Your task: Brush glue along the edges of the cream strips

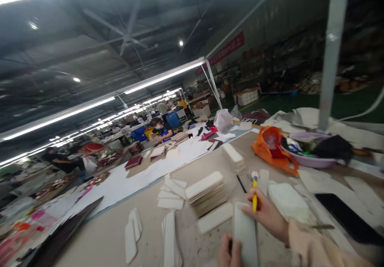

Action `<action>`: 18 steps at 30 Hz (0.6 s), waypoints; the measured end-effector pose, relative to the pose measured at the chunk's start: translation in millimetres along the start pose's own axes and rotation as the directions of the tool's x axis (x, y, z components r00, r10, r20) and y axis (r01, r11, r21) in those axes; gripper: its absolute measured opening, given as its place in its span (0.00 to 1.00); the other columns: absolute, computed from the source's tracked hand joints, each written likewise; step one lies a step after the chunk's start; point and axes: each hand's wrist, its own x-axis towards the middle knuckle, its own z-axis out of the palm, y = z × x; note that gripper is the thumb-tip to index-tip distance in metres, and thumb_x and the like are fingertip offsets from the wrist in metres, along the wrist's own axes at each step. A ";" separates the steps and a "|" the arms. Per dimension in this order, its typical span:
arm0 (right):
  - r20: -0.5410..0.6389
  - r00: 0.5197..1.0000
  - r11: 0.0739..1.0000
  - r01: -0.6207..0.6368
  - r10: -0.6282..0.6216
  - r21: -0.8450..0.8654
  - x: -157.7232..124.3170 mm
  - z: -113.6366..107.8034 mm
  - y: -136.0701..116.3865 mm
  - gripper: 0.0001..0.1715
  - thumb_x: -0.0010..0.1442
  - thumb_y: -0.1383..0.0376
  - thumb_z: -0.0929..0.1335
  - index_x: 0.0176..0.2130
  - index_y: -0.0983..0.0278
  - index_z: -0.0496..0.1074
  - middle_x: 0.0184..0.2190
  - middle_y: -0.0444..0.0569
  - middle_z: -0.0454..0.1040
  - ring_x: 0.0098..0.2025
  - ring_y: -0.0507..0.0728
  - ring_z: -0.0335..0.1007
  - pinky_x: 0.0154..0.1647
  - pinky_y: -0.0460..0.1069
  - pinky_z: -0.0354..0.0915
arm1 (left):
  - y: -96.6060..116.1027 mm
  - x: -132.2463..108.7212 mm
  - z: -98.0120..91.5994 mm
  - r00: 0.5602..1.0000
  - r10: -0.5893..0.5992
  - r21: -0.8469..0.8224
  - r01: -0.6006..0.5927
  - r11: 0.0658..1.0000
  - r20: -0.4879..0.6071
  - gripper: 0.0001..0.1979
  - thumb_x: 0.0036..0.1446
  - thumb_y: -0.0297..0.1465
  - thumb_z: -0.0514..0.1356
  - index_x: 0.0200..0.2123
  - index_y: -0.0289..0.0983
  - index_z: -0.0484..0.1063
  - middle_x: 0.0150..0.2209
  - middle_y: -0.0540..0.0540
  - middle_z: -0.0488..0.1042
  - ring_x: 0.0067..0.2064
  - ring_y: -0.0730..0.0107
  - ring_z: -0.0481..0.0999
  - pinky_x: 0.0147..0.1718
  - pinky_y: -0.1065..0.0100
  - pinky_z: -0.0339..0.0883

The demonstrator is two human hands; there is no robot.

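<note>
My right hand (pixel 267 215) is closed around a small yellow-handled tool (pixel 255 197) that stands upright, its whitish tip pointing away from me. A finger of this hand also touches the upper end of a long pale panel (pixel 245 235) with rounded corners. Lower down, my left hand (pixel 229 251) grips the panel's left edge, fingers curled. Beyond it lie a single pale panel (pixel 215 218) and a tall stack of similar panels (pixel 206 191). A thin black stick (pixel 241 183) rests near the tool's tip.
Several loose pale panels (pixel 171 195) spread to the left. On the right are a black phone (pixel 345 215), an orange bag (pixel 271 147) and a lilac basin (pixel 315 161) with items inside. A metal post (pixel 333 59) rises behind them. A co-worker (pixel 162 131) sits across the table.
</note>
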 end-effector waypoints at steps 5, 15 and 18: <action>-0.002 1.000 0.999 -0.009 0.009 0.051 0.7 -0.8 -10.7 0.18 0.51 0.57 0.69 0.33 0.59 0.56 0.28 0.41 0.59 0.28 0.52 0.58 0.28 0.46 0.58 | 1.0 -3.1 7.1 0.999 0.044 -0.045 -0.045 0.998 -0.025 0.22 0.49 0.52 0.53 0.27 0.37 0.65 0.24 0.50 0.66 0.29 0.69 0.64 0.30 0.70 0.59; -0.011 1.000 1.000 0.008 -0.008 0.015 -0.9 -6.8 -8.0 0.15 0.53 0.58 0.68 0.33 0.59 0.56 0.28 0.40 0.59 0.28 0.51 0.56 0.28 0.46 0.57 | 3.4 -4.2 10.4 0.999 0.048 0.019 -0.048 0.999 0.016 0.21 0.52 0.50 0.51 0.27 0.37 0.63 0.23 0.52 0.62 0.28 0.72 0.62 0.29 0.71 0.56; -0.005 1.000 1.000 0.018 -0.018 -0.001 -0.2 -7.8 -5.9 0.15 0.53 0.58 0.68 0.33 0.59 0.57 0.27 0.40 0.59 0.28 0.51 0.57 0.28 0.46 0.58 | -1.3 -1.8 11.3 0.999 0.052 0.036 -0.052 0.998 0.004 0.22 0.50 0.52 0.51 0.25 0.38 0.62 0.22 0.52 0.61 0.27 0.71 0.61 0.28 0.70 0.56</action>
